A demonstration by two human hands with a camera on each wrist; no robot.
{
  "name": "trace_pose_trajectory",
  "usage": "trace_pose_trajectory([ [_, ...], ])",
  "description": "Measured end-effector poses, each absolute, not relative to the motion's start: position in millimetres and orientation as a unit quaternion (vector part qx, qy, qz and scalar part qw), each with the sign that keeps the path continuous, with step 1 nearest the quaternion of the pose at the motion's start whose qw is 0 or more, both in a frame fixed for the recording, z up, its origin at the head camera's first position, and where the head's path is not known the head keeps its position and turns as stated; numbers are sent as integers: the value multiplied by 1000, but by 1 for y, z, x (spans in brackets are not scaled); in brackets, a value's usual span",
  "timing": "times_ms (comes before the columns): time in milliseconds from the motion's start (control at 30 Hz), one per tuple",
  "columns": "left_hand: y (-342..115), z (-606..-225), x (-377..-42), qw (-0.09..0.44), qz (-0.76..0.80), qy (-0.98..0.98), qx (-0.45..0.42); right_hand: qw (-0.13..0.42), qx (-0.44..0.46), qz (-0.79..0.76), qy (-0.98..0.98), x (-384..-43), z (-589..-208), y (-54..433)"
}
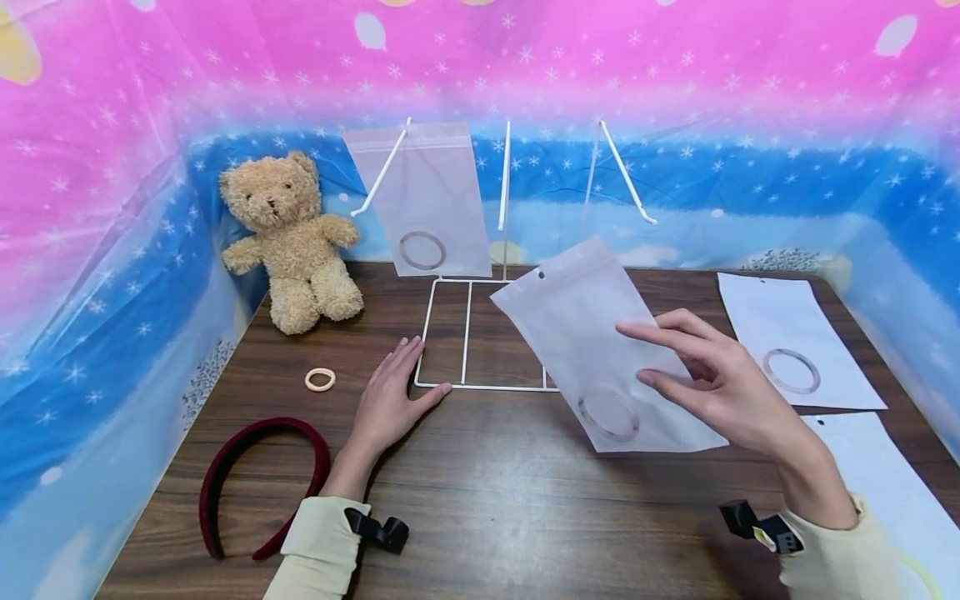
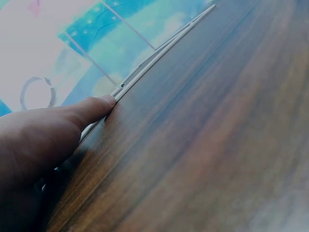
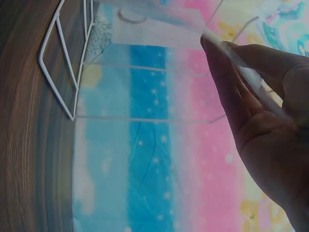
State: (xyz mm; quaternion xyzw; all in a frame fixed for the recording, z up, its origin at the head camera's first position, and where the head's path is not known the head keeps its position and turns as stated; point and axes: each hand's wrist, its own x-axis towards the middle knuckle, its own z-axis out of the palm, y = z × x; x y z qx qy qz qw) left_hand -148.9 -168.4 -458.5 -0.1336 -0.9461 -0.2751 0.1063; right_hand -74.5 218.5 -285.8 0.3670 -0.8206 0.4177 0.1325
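My right hand [image 1: 720, 379] pinches a white zip bag [image 1: 570, 333] by its right side, thumb on one face and fingers on the other. Tilted in front of the rack, the bag has a punched hole near its top and a bangle [image 1: 609, 417] showing through its lower part. My left hand [image 1: 390, 400] lies with fairly straight fingers at the front left corner of the white wire rack [image 1: 495, 387]. In the left wrist view, the left thumb [image 2: 99, 107] rests against the rack's base bar. The bag's edge [image 3: 244, 67] shows between the fingers in the right wrist view.
Another bagged bangle [image 1: 438, 192] hangs from the rack's left hook. The middle hook [image 1: 505, 179] and right hook [image 1: 628, 175] stick forward. A teddy bear [image 1: 292, 242], wooden ring [image 1: 320, 380] and dark red headband [image 1: 210, 492] stand left. More bags [image 1: 787, 312] lie right.
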Motion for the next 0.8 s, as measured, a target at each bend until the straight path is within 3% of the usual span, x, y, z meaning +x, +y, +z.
trace_pose_trajectory([
  [333, -169, -459, -149, 106, -276, -946, -132, 178, 416, 445, -773, -78, -282, 197],
  [600, -170, -460, -149, 103, -275, -947, -130, 233, 378, 483, -754, -88, -288, 177],
  [800, -169, -459, -149, 104, -274, -947, -133, 242, 355, 502, -750, -94, -291, 171],
])
